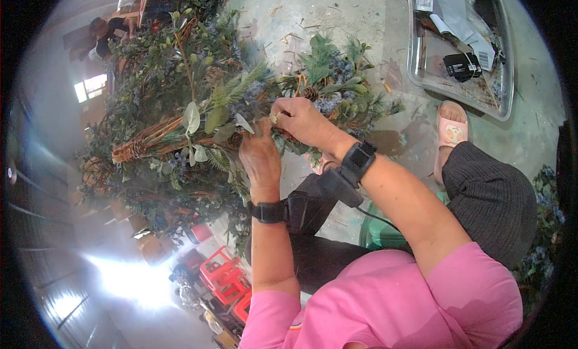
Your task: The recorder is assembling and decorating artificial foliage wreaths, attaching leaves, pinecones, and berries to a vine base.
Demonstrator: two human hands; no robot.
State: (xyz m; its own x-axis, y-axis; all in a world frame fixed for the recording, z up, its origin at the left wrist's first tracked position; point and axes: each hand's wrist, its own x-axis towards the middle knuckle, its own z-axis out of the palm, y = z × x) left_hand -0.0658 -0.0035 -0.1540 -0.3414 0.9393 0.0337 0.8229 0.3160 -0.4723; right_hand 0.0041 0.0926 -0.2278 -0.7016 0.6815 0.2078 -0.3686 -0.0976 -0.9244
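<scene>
A long swag of artificial greenery spans the space in front of me, with green leaves, blue berry clusters and pinecones. At its left end a bundle of brown twigs is bound together. My left hand is closed on the middle of the swag, its fingertips among the stems. Just right of it, my right hand pinches at the same spot; a small pale bit shows at its fingertips, too small to name. Beyond the right hand, the swag's other half bears a pinecone and blue berries.
More greenery is heaped behind and left of the swag. A clear plastic bin with papers and a black package stands at far right. Red plastic stools are at lower left. Another person is at upper left. Twig scraps litter the floor.
</scene>
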